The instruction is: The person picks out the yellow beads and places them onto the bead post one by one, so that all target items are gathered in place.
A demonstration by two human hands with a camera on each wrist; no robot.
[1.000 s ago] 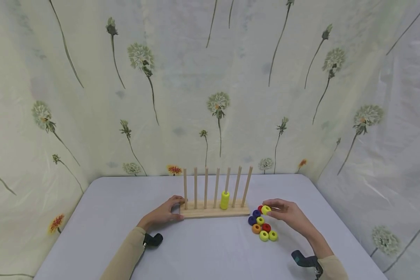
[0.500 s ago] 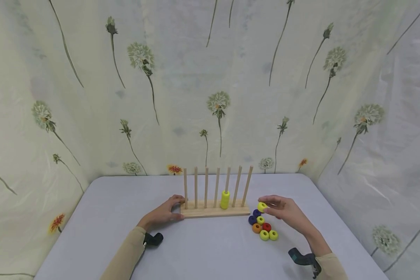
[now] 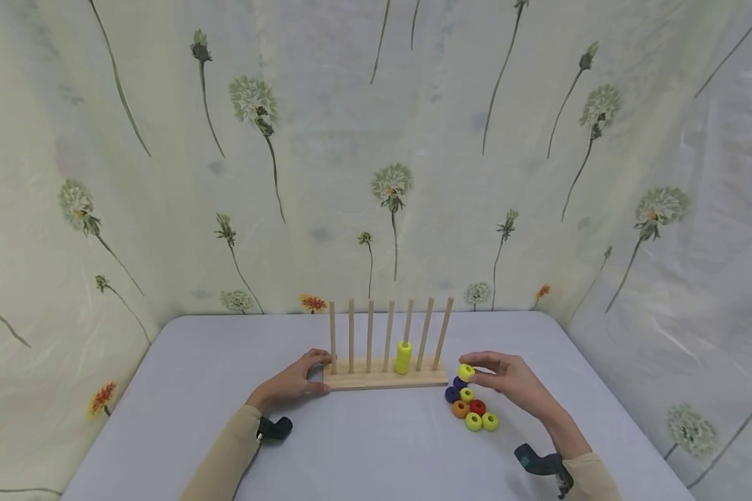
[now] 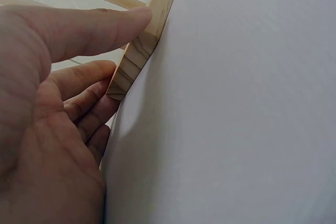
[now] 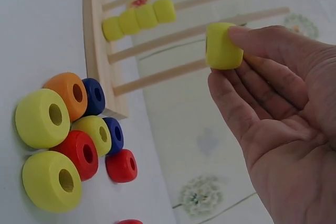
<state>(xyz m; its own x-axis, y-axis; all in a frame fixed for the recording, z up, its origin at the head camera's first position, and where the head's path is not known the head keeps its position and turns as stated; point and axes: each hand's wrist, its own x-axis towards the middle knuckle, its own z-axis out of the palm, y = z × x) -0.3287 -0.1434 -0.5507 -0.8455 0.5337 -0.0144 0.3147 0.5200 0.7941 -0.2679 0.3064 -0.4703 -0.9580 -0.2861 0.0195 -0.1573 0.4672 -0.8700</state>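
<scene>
My left hand (image 3: pixel 297 376) grips the left end of a wooden peg rack (image 3: pixel 370 380), thumb at the front edge and fingers behind it. In the left wrist view the thumb lies on the top edge of the rack's end (image 4: pixel 134 64). My right hand (image 3: pixel 510 379) pinches a yellow bead (image 5: pixel 223 51) between thumb and fingertips, raised above the loose beads and right of the rack. A stack of yellow beads (image 3: pixel 403 358) sits low on the third peg from the right. The other pegs carry no beads.
Loose beads lie right of the rack: an orange one (image 3: pixel 460 409), a red one (image 3: pixel 478 407), two dark blue, several yellow. More red beads (image 5: pixel 122 165) show in the right wrist view. A flowered curtain (image 3: pixel 326 174) hangs behind the white table (image 3: pixel 351 452).
The right hand has moved slightly left with the yellow bead, away from the red bead beside it, which the hand now hides in the head view. The left hand stays put.
</scene>
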